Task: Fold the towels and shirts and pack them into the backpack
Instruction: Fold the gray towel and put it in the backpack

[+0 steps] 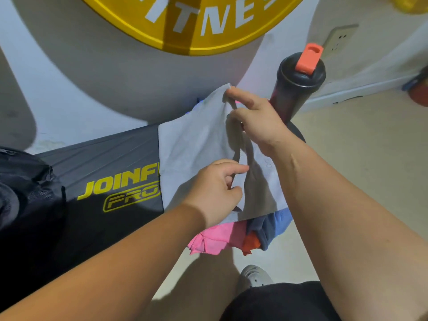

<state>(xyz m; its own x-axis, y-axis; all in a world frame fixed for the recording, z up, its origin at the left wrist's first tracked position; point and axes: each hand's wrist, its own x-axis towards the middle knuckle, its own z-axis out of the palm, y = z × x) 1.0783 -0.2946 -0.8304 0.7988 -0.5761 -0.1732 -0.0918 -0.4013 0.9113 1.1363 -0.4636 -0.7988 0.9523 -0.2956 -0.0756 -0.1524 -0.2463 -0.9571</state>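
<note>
The backpack [25,188] is crowding the black bench [104,156] on its left, the bottle [296,89] on its right, leaving its middle passable.

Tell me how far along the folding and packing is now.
No folded piece shows, and the inside of the backpack is not visible. In hand: the pale towel, its raised corner pinched by the right hand, the left hand gripping it lower down over the black bench. Left: the pink cloth, blue cloth and orange cloth lie crumpled beneath it; then everything goes into the backpack.
</note>
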